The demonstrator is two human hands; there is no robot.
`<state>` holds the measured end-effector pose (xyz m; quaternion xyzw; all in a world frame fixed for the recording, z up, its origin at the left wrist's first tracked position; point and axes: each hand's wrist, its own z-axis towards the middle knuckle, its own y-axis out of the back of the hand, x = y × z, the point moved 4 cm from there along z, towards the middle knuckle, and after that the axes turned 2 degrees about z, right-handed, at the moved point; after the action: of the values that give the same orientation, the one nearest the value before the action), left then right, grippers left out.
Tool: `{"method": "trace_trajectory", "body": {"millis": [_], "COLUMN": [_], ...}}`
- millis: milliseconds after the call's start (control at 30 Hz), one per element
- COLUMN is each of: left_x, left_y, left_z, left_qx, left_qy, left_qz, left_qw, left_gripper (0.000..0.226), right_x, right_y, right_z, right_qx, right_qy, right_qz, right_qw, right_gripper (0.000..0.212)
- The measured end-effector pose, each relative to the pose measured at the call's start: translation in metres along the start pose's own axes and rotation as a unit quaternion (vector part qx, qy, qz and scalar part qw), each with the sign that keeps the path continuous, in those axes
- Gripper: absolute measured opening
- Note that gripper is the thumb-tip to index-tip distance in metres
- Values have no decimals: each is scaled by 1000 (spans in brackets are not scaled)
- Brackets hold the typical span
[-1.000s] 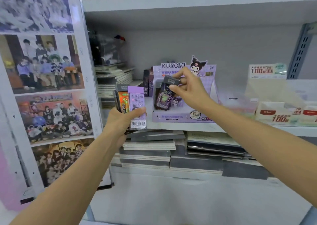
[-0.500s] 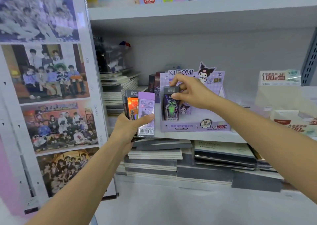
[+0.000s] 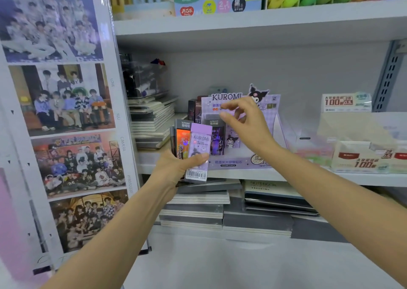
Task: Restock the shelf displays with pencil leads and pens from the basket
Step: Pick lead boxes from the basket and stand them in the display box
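Partway: one dark lead pack (image 3: 217, 141) stands in Kuromi display box (image 3: 242, 163), frame centre. Right hand (image 3: 244, 123) empty, fingers loose. Left hand (image 3: 174, 169) grips several lead packs (image 3: 197, 150), not yet shelved.

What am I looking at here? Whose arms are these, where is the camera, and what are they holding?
There is no machine here. These are a person's two bare arms, filmed by one wide-angle camera worn on the head, looking forward and down. The left hand grips a few flat pencil lead packs: a purple Kuromi pack in front and an orange-and-black pack behind it. The right hand holds nothing; its loose fingers hover by the top of a dark pack standing in the purple cardboard display box. That box sits on a white shelf. Stacked grey notebooks lie on the level below, and sheets of group photos hang at the left.
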<state>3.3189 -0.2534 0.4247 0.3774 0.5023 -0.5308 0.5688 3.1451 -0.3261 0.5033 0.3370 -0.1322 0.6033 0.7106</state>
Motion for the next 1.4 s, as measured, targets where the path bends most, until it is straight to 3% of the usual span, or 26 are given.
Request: {"method": "trace_trajectory", "body": {"millis": [67, 167, 233, 367, 500, 900, 1200, 1400], "left_x": [-2, -4, -3, -6, -11, -3, 3, 3], "left_y": [-11, -29, -37, -40, -37, -31, -32, -29], "left_z": [0, -3, -3, 0, 2, 6, 12, 11], "left_qx": [24, 51, 41, 10, 29, 31, 29, 39], "left_qy": [0, 17, 52, 78, 52, 10, 19, 16], "left_qz": [0, -24, -53, -175, -137, -115, -112, -98], "left_qw": [1000, 998, 996, 981, 989, 993, 993, 994], "left_gripper": [23, 32, 42, 23, 24, 31, 36, 30], "right_x": [4, 6, 4, -3, -8, -35, -36, -40], "right_y": [0, -5, 5, 44, 76, 36, 30, 30], "right_z": [-7, -21, -22, -4, 14, 24, 40, 35], "right_qx": [67, 172, 159, 67, 0, 100, 164, 97], "right_qy": [-75, -130, -138, -151, -110, -33, -26, 3], "right_qz": [82, 111, 136, 173, 119, -52, -103, -90], "right_qw": [992, 970, 968, 971, 987, 993, 981, 991], "right_gripper": [24, 24, 18, 17, 23, 19, 36, 21]}}
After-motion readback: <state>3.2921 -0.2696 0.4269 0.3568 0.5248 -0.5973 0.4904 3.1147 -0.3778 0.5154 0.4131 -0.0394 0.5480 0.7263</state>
